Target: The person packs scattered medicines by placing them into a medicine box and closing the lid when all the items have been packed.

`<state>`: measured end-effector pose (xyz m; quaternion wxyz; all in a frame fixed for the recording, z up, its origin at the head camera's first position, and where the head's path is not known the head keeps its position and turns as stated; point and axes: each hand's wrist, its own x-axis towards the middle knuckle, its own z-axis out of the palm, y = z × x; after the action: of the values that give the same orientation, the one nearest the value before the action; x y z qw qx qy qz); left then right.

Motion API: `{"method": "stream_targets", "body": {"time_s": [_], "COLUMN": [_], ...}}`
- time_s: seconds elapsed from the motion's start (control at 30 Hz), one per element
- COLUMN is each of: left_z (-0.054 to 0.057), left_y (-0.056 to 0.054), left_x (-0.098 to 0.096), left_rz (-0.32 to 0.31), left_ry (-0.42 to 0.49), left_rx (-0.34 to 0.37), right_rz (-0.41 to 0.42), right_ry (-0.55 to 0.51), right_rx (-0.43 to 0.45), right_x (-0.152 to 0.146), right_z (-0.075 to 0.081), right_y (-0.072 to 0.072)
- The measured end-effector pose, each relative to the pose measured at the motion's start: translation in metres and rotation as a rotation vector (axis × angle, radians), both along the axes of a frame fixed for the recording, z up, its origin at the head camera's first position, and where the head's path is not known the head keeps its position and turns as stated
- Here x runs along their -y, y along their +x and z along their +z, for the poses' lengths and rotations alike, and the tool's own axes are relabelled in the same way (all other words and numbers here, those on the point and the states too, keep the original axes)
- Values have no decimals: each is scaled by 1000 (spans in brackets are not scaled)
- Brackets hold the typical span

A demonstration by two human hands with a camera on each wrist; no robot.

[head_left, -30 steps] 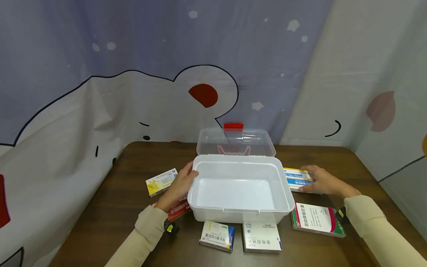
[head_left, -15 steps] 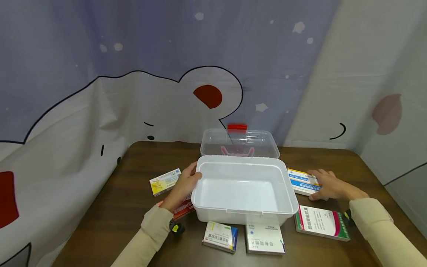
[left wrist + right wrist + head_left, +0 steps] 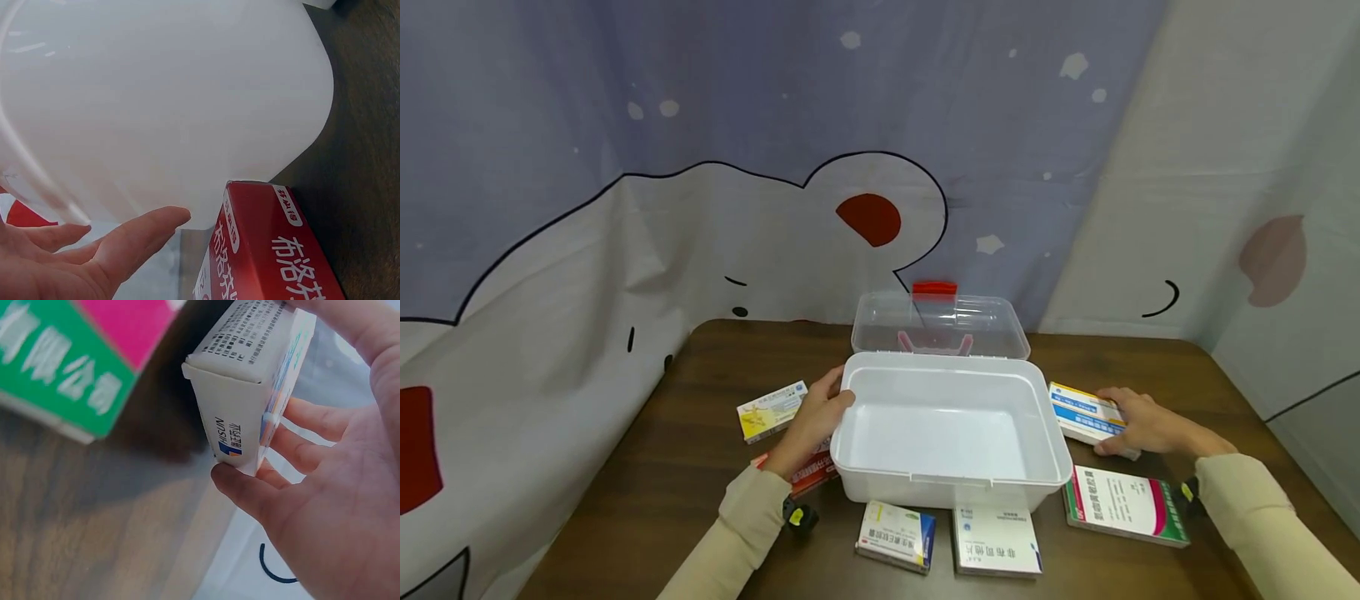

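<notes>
An open white plastic box (image 3: 947, 433) stands mid-table, its clear lid (image 3: 992, 325) tipped back behind it. My left hand (image 3: 817, 412) rests against its left side with the thumb at the rim; in the left wrist view its fingers (image 3: 147, 234) look nearly straight along the outer wall. A red medicine box (image 3: 275, 250) lies under that hand. To the right, my right hand (image 3: 1150, 423) grips a white, blue and yellow medicine box (image 3: 1078, 412) by its right end. In the right wrist view this medicine box (image 3: 228, 419) sits between thumb and fingers.
A green, white and magenta medicine box (image 3: 1123, 504) lies just in front of my right hand. Two more medicine boxes (image 3: 897, 535) (image 3: 997, 542) lie before the white box. A yellow and white medicine box (image 3: 771, 410) lies left. A printed curtain (image 3: 760, 100) hangs behind.
My right hand has shifted slightly along the blue and yellow medicine box to its right end, and the box has turned a little. My left hand stays at the white box. The view has shifted slightly.
</notes>
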<state>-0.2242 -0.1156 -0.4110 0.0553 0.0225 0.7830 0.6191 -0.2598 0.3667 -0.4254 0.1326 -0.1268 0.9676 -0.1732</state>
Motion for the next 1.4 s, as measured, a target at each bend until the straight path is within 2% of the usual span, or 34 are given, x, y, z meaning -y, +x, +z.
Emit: {"method": "stream_targets", "body": {"time_s": [0.2,0.33,0.53,0.77,0.83,1.03,1.3,1.33,1.4], "left_z": [22,25,20,-5,-9,-9,-9,-4,-2], "left_y": [16,19,16,0,-2,-4,-4,0,1], "left_x": [-3,-4,-3,1,0,-1,-1,-1,-1], "left_rz": [-1,-2,-9,9,22,49,47,45,40], "left_ry": [-7,7,25,50,36,-9,-6,-10,-5], "left_rx": [-14,-28,-19,-20,-24,-19,-11,-5,3], "right_rz": [35,50,88,98,101,105,115,120,133], "right_ry": [-56,-47,-2,47,49,41,21,11,-9], "right_rx": [-61,-95,-135,-163,-172,-169,-190,-188,-181], "right_x": [8,12,16,13,12,14,25,28,36], "right_z": [14,26,49,74,79,92,108,110,112], "right_y": [2,3,4,5,5,7,10,10,12]}}
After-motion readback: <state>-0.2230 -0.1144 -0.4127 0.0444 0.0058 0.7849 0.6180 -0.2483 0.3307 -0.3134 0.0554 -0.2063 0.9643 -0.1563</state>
